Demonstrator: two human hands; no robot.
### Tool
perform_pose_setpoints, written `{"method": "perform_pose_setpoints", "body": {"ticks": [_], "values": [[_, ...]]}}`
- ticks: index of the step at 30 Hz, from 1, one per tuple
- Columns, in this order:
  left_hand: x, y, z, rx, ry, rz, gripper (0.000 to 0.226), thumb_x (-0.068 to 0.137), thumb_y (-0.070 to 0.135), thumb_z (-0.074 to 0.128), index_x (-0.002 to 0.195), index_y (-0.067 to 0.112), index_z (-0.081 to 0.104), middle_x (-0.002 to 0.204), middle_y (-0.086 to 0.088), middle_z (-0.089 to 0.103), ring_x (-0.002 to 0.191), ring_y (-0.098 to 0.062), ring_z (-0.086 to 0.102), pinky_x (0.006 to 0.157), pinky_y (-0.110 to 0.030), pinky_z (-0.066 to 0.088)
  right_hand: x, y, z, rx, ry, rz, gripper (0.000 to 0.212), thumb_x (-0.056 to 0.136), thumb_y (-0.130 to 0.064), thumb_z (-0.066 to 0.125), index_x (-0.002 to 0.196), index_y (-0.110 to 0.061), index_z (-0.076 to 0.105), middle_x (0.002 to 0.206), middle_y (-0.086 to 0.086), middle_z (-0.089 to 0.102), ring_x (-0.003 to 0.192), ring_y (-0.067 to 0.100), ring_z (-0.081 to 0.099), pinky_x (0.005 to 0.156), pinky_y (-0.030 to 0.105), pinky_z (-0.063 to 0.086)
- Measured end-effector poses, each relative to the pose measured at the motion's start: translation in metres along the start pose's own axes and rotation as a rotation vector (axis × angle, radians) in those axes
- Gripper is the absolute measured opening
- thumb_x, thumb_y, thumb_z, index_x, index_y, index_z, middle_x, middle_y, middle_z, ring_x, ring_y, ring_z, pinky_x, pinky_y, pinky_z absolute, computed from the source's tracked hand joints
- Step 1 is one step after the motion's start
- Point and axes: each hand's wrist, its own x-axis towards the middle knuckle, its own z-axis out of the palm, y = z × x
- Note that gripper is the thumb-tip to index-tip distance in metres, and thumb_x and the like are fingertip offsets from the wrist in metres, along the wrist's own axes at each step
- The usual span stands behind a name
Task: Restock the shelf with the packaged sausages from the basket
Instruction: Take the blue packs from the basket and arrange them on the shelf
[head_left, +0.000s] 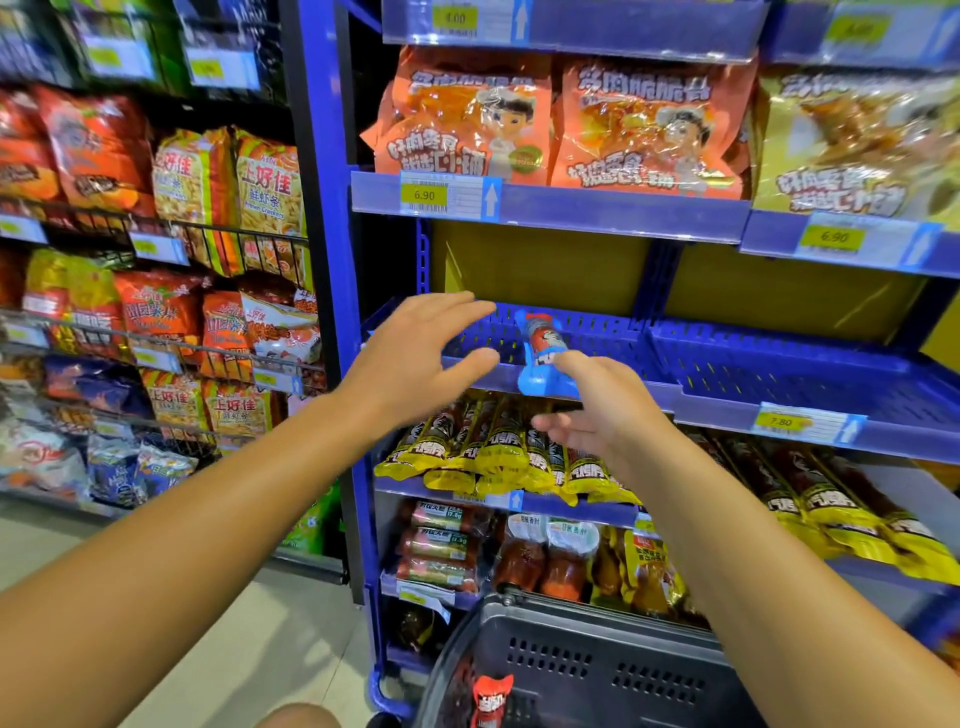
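One red sausage pack (491, 699) in basket (597, 670) — left grip (415, 358) spread, right grip (597, 410) loose.

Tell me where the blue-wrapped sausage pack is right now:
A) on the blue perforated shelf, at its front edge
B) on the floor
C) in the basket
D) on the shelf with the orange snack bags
A: the blue-wrapped sausage pack lies on the blue perforated shelf, its end overhanging the front edge by the right hand.
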Motion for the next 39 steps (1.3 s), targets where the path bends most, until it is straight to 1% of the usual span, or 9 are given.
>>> {"method": "perform_pose_setpoints", "body": {"ticks": [4, 7, 9, 11, 16, 20, 25, 29, 39], "values": [[0.0, 0.025, 0.017, -0.133, -0.045, 0.05, 0.063, 0.083, 0.061, 0.043, 0.137, 0.03, 0.052, 0.142, 0.007, 0.052, 0.135, -0.006, 0.04, 0.109, -0.024, 0.027, -0.005, -0.013, -0.003, -0.202, -0.027, -0.027, 0.022, 0.097, -0.05, 0.045, 0.104, -0.03, 0.051, 0.108, -0.001, 0.067, 0.079, 0.025, 0.075, 0.084, 0.04, 0.059], [0.007, 0.03, 0.028, -0.157, -0.041, 0.038, 0.054, 0.086, 0.052, 0.05, 0.133, 0.027, 0.056, 0.136, 0.006, 0.058, 0.128, -0.01, 0.049, 0.107, -0.027, 0.035, -0.005, -0.011, -0.016, -0.45, 0.104, -0.146, 0.035, 0.097, -0.049, 0.041, 0.1, -0.02, 0.059, 0.102, 0.001, 0.066, 0.087, 0.023, 0.068, 0.09, 0.045, 0.053], [0.013, 0.03, 0.035, -0.122, -0.056, 0.037, 0.049, 0.087, 0.046, 0.051, 0.131, 0.026, 0.058, 0.131, 0.005, 0.061, 0.122, -0.014, 0.054, 0.103, -0.033, 0.041, -0.001, -0.002, -0.03, -0.653, 0.222, -0.286, 0.039, 0.097, -0.046, 0.043, 0.109, -0.016, 0.064, 0.107, 0.003, 0.066, 0.102, 0.024, 0.06, 0.09, 0.043, 0.045], [0.017, 0.03, 0.041, -0.058, -0.096, 0.038, 0.045, 0.09, 0.044, 0.052, 0.132, 0.028, 0.056, 0.131, 0.006, 0.061, 0.121, -0.017, 0.054, 0.101, -0.034, 0.042, 0.008, 0.009, -0.047, -0.859, 0.303, -0.4, 0.05, 0.094, -0.05, 0.042, 0.128, -0.018, 0.061, 0.126, 0.003, 0.062, 0.121, 0.028, 0.051, 0.099, 0.042, 0.041], [0.023, 0.031, 0.047, 0.115, -0.096, 0.069, 0.041, 0.095, 0.036, 0.055, 0.133, 0.019, 0.054, 0.134, -0.001, 0.059, 0.122, -0.024, 0.054, 0.097, -0.038, 0.042, 0.025, 0.032, -0.063, -1.298, 0.19, -0.469, 0.065, 0.094, -0.056, 0.033, 0.148, -0.021, 0.041, 0.151, 0.0, 0.043, 0.142, 0.024, 0.032, 0.118, 0.045, 0.02], [0.021, 0.026, 0.037, 0.142, -0.042, 0.098, 0.039, 0.092, 0.03, 0.052, 0.122, 0.007, 0.061, 0.12, -0.012, 0.067, 0.108, -0.032, 0.064, 0.087, -0.043, 0.052, 0.024, 0.038, -0.054, -1.388, 0.215, -0.482, 0.059, 0.098, -0.054, 0.034, 0.152, -0.031, 0.031, 0.157, -0.008, 0.032, 0.149, 0.023, 0.014, 0.119, 0.053, -0.001], [0.01, -0.003, 0.018, 0.245, 0.022, 0.118, 0.039, 0.091, 0.036, 0.046, 0.116, 0.012, 0.064, 0.112, -0.006, 0.071, 0.097, -0.03, 0.067, 0.08, -0.04, 0.055, 0.026, 0.037, -0.043, -1.362, 0.186, -0.515, 0.058, 0.099, -0.053, 0.034, 0.152, -0.031, 0.03, 0.158, -0.008, 0.03, 0.15, 0.022, 0.012, 0.12, 0.052, -0.003], [0.008, -0.024, 0.009, 0.37, -0.043, 0.126, 0.04, 0.089, 0.04, 0.044, 0.11, 0.014, 0.065, 0.106, -0.005, 0.071, 0.095, -0.029, 0.065, 0.083, -0.041, 0.047, 0.028, 0.037, -0.034, -1.37, 0.134, -0.504, 0.06, 0.1, -0.056, 0.029, 0.154, -0.031, 0.025, 0.159, -0.008, 0.028, 0.15, 0.022, 0.013, 0.12, 0.052, -0.003], [0.014, -0.031, 0.026, 0.406, -0.041, 0.012, 0.032, 0.089, 0.028, 0.064, 0.119, 0.015, 0.063, 0.113, -0.007, 0.069, 0.109, -0.029, 0.058, 0.102, -0.047, 0.034, 0.029, 0.036, -0.032, -1.385, 0.1, -0.488, 0.063, 0.1, -0.06, 0.023, 0.155, -0.031, 0.02, 0.16, -0.007, 0.026, 0.15, 0.023, 0.013, 0.12, 0.054, -0.005]]}}
